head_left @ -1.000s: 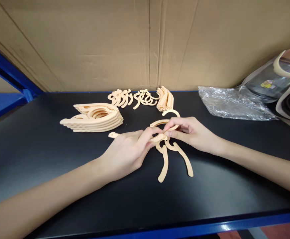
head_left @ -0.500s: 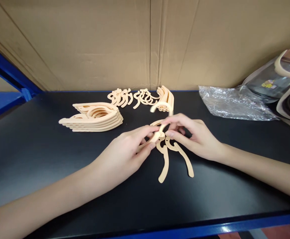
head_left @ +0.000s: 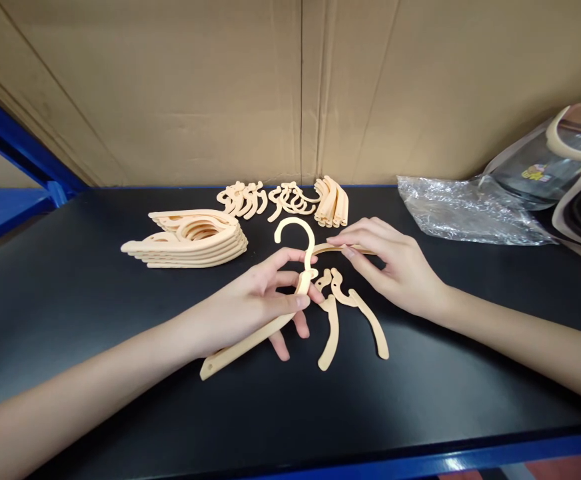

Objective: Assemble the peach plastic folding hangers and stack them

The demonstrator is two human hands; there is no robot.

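Note:
My left hand (head_left: 255, 293) grips a cream plastic hanger piece: a curved hook (head_left: 312, 237) stands up from one end of a long hanger arm (head_left: 255, 337), which slants down to the left under the palm. Fingers of my right hand (head_left: 395, 263) close on another curved hanger arm (head_left: 324, 249) at the table, and the hand covers part of it. Between and below the hands lie two small pieces with curved ends and long legs, a left one (head_left: 331, 337) and a right one (head_left: 370, 323).
Folded hanger pieces form a stack (head_left: 190, 250) at left on the black table (head_left: 220, 427). Behind are loose small parts (head_left: 243, 199), hooks (head_left: 293, 200) and a bundle of arms (head_left: 333, 203). A clear plastic bag (head_left: 465, 210) and a transparent bag (head_left: 545, 167) sit at right.
The hook with its arm has moved left and turned upright in my left hand. My right hand has let go of the hook and now holds the curved arm behind.

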